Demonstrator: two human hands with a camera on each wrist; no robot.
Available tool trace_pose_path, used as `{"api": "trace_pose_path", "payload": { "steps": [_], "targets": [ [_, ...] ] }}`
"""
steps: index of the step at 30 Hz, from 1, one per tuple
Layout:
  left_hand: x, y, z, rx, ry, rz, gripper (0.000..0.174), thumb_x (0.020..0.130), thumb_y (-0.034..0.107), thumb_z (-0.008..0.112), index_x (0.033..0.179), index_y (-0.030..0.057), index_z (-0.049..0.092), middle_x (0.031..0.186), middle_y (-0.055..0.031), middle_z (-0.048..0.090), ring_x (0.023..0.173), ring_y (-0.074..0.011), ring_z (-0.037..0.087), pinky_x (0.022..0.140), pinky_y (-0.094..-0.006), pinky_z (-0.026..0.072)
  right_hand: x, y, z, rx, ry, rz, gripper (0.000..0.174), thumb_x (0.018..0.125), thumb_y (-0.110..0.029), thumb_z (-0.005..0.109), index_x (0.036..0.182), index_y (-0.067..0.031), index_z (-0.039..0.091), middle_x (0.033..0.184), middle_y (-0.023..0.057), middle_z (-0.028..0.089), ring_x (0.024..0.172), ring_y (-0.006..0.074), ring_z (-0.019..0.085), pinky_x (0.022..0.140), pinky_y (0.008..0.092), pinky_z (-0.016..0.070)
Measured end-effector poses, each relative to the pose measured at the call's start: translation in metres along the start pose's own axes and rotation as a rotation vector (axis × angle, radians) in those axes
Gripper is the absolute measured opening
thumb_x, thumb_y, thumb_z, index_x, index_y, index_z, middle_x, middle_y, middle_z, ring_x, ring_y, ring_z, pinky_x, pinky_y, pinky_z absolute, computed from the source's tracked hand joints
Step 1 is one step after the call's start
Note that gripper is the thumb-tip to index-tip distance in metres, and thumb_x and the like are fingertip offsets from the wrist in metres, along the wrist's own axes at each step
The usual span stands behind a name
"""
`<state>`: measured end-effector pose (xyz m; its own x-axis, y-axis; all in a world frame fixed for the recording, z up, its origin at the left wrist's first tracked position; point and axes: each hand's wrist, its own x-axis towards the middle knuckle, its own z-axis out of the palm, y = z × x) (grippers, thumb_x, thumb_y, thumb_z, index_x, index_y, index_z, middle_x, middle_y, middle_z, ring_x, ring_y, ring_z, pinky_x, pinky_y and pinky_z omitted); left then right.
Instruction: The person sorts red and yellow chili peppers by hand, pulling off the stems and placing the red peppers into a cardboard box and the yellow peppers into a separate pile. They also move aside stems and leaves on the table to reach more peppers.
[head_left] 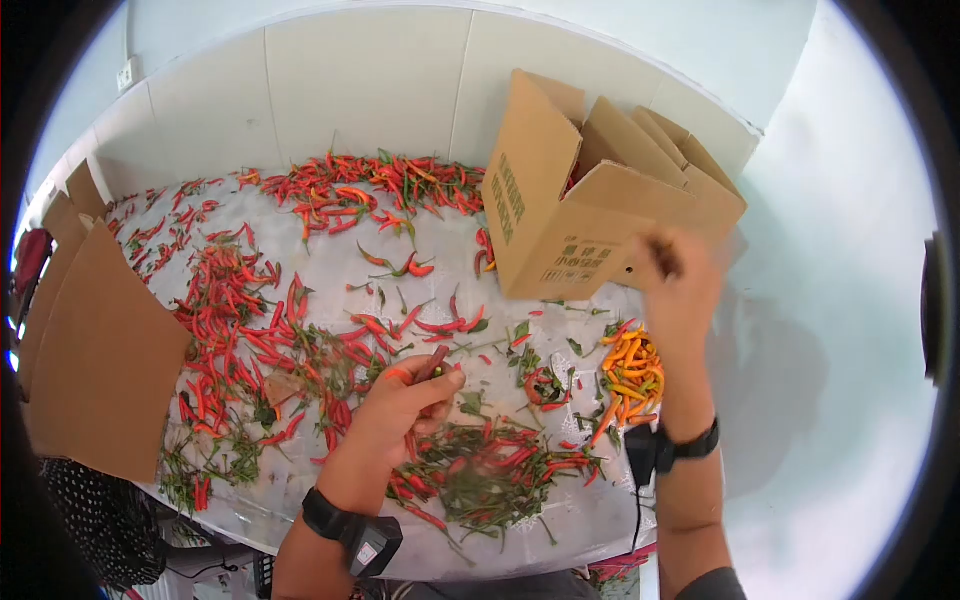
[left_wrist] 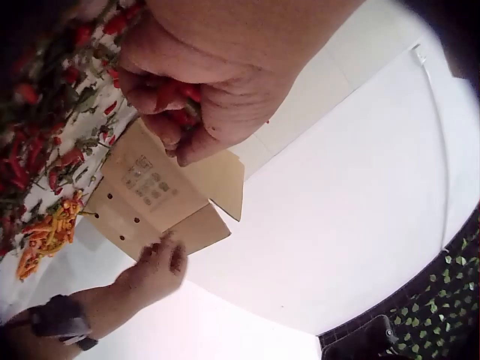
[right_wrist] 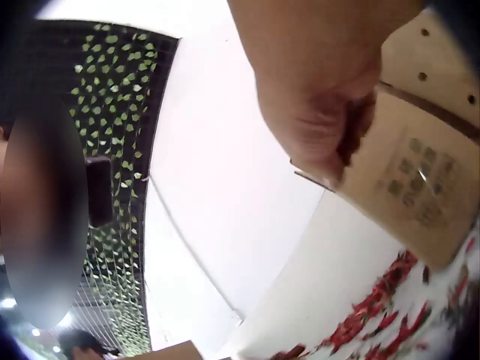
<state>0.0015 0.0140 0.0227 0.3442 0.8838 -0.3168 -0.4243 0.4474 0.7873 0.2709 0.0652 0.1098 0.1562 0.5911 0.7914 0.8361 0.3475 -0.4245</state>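
Note:
My left hand (head_left: 408, 400) grips red chili peppers (left_wrist: 180, 101) in its curled fingers, above the table's middle. Below it lies a heap of red chilies with green stems (head_left: 500, 470). My right hand (head_left: 680, 285), blurred, is raised at the right in front of an open cardboard box (head_left: 560, 225) with printed sides. Its fingers bend inward in the right wrist view, overlapping the box's upper edge there. I cannot tell whether they hold anything. Orange-yellow chilies (head_left: 632, 375) lie in a small pile below the right hand.
Red chilies (head_left: 225, 300) spread over the left of the covered table, and another pile (head_left: 370, 185) lies along the wall. A second cardboard box (head_left: 100, 350) stands at the left edge. A black device with a cord (head_left: 642, 455) sits by the right wrist. Loose stems and leaves are scattered about.

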Motion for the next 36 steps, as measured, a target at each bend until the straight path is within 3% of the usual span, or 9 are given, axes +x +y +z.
{"api": "trace_pose_path", "payload": {
  "steps": [2,4,7,14,17,20,23,27,36],
  "targets": [
    [0.001,-0.002,0.000,0.005,0.015,-0.019,0.013,0.086,0.011,0.069,0.089,0.0048,0.058,0.067,0.0036,0.050,0.053,-0.0036,0.043,0.041,-0.0192,0.0249,-0.041,0.006,-0.004,0.143,-0.438,0.168,0.015,0.073,-0.014,0.075,0.085,-0.0082,0.070,0.072,0.0085,0.061,0.066,0.0232,0.060,0.064,0.0340,0.0470],
    [0.004,-0.005,-0.002,0.003,0.009,-0.042,0.015,0.086,0.012,0.068,0.094,0.0030,0.058,0.073,0.0005,0.054,0.057,-0.0047,0.046,0.040,-0.0180,0.0273,-0.068,0.008,-0.007,0.126,-0.822,0.105,0.016,0.069,-0.008,0.078,0.083,-0.0063,0.070,0.075,0.0060,0.062,0.070,0.0185,0.061,0.063,0.0308,0.0480],
    [0.006,-0.010,-0.002,0.010,-0.010,-0.041,0.014,0.087,0.010,0.067,0.094,0.0030,0.058,0.073,0.0008,0.054,0.057,-0.0050,0.047,0.040,-0.0181,0.0276,-0.101,0.019,-0.001,-0.004,-0.934,-0.083,0.020,0.064,-0.012,0.079,0.082,-0.0089,0.071,0.075,0.0087,0.060,0.074,0.0253,0.060,0.067,0.0353,0.0482],
    [0.008,-0.011,0.002,0.063,0.032,-0.081,0.014,0.085,0.011,0.070,0.090,0.0043,0.058,0.068,0.0040,0.048,0.052,-0.0040,0.042,0.041,-0.0199,0.0241,-0.112,0.030,0.005,0.055,-0.893,0.057,0.020,0.074,-0.009,0.074,0.092,-0.0051,0.066,0.084,0.0107,0.064,0.076,0.0260,0.062,0.070,0.0356,0.0488],
    [0.009,-0.014,0.004,0.088,0.050,-0.098,0.015,0.085,0.012,0.070,0.091,0.0042,0.058,0.068,0.0037,0.048,0.053,-0.0045,0.042,0.042,-0.0196,0.0241,-0.108,0.011,0.000,0.292,-0.824,0.456,0.020,0.083,-0.007,0.069,0.100,-0.0025,0.060,0.088,0.0097,0.065,0.076,0.0187,0.065,0.068,0.0308,0.0497],
    [0.012,-0.024,0.002,0.118,-0.018,-0.113,0.019,0.085,0.013,0.072,0.096,0.0044,0.059,0.070,0.0037,0.049,0.055,-0.0049,0.043,0.044,-0.0192,0.0264,-0.120,0.011,0.006,0.494,-0.792,0.368,0.017,0.088,-0.006,0.065,0.102,-0.0010,0.056,0.088,0.0066,0.065,0.078,0.0117,0.064,0.068,0.0266,0.0502],
    [0.010,-0.028,0.011,0.239,-0.015,-0.112,0.024,0.083,0.016,0.074,0.098,0.0043,0.060,0.072,0.0033,0.052,0.057,-0.0042,0.044,0.045,-0.0196,0.0287,-0.123,-0.009,0.009,0.749,-0.881,0.565,0.015,0.090,-0.007,0.063,0.102,0.0000,0.056,0.088,0.0045,0.064,0.081,0.0098,0.063,0.072,0.0260,0.0512],
    [0.008,-0.029,0.018,0.370,-0.032,-0.036,0.033,0.080,0.017,0.077,0.104,0.0016,0.060,0.081,-0.0014,0.061,0.067,-0.0071,0.055,0.051,-0.0205,0.0406,-0.135,-0.025,0.020,0.856,-0.827,0.552,0.017,0.090,-0.008,0.064,0.102,0.0006,0.057,0.089,0.0046,0.064,0.085,0.0093,0.062,0.073,0.0254,0.0514],
    [0.009,-0.024,0.007,0.414,-0.051,-0.058,0.035,0.080,0.012,0.076,0.109,0.0010,0.059,0.088,-0.0027,0.064,0.067,-0.0072,0.057,0.052,-0.0197,0.0413,-0.123,-0.029,0.031,0.732,-0.781,0.448,0.018,0.087,-0.016,0.066,0.088,0.0011,0.060,0.075,0.0122,0.064,0.067,0.0208,0.062,0.063,0.0318,0.0483]
  ]
}}
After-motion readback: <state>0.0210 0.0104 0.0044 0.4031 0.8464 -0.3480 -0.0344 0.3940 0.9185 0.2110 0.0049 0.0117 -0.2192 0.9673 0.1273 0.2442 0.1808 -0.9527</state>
